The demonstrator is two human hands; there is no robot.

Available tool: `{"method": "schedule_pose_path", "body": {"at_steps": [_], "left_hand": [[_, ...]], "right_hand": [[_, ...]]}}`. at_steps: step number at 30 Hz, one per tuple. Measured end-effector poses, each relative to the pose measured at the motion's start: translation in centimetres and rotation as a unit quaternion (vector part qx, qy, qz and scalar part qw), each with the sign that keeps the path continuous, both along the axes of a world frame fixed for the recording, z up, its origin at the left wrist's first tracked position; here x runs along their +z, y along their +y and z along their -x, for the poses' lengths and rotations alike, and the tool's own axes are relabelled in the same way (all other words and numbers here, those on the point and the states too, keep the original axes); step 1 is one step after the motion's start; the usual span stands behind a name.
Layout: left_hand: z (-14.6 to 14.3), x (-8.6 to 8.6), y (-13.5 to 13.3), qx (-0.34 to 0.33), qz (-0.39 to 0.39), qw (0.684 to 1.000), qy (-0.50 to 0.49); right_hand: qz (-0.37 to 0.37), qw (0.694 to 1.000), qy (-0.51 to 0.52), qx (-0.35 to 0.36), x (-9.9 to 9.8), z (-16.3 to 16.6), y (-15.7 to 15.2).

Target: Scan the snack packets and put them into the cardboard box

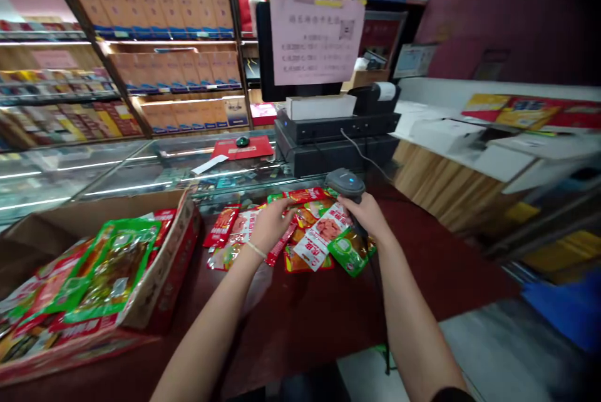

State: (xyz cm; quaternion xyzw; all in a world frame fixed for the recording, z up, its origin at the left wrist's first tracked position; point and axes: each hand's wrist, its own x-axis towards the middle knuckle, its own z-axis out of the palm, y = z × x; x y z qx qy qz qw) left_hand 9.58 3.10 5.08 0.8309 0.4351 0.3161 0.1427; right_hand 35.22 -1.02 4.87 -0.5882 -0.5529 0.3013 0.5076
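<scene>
My right hand is wrapped round the grip of a dark barcode scanner, its head pointing down at a heap of snack packets on the dark red counter. My left hand rests on the heap's left side, fingers curled onto a red packet; whether it grips the packet or only touches it is unclear. The packets are red, green and white and lie overlapping.
A cardboard box of more green and red packets stands at the left. Behind the heap are a glass display case, a black cash register with monitor and a receipt printer. Shelves of boxed goods line the back wall.
</scene>
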Motion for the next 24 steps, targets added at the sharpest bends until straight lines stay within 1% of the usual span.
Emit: {"method": "schedule_pose_path", "body": {"at_steps": [3,6,8,12,15,18,21,24], "left_hand": [[-4.6,-2.5,0.6,-0.057,0.013,0.998,0.021],[-8.2,-4.3,0.9,-0.093,0.03,0.994,0.042],[-9.8,-5.0,0.9,-0.084,0.042,0.992,0.085],[-11.9,-5.4,0.7,-0.01,0.045,0.981,0.187],[-12.7,-5.4,0.7,0.009,0.086,0.973,0.213],[-12.8,-5.4,0.8,0.002,0.111,0.975,0.193],[-11.8,-5.2,0.8,0.029,0.09,0.986,0.139],[-9.2,-4.6,1.2,0.062,0.092,0.993,0.036]], "right_hand": [[-0.016,0.998,0.021,-0.05,-0.2,-2.5,-0.1],[-0.032,0.995,0.042,-0.079,-0.3,-3.9,-0.2],[-0.032,0.994,0.051,-0.09,-0.4,-4.2,-0.3],[-0.04,0.994,0.033,-0.094,-0.5,-3.9,-0.2],[-0.047,0.995,0.01,-0.087,-0.4,-3.5,-0.2],[-0.04,0.996,0.006,-0.08,-0.4,-3.2,-0.2],[-0.033,0.996,0.016,-0.078,-0.3,-2.9,-0.1],[-0.033,0.996,0.041,-0.068,-0.2,-2.4,-0.1]]}}
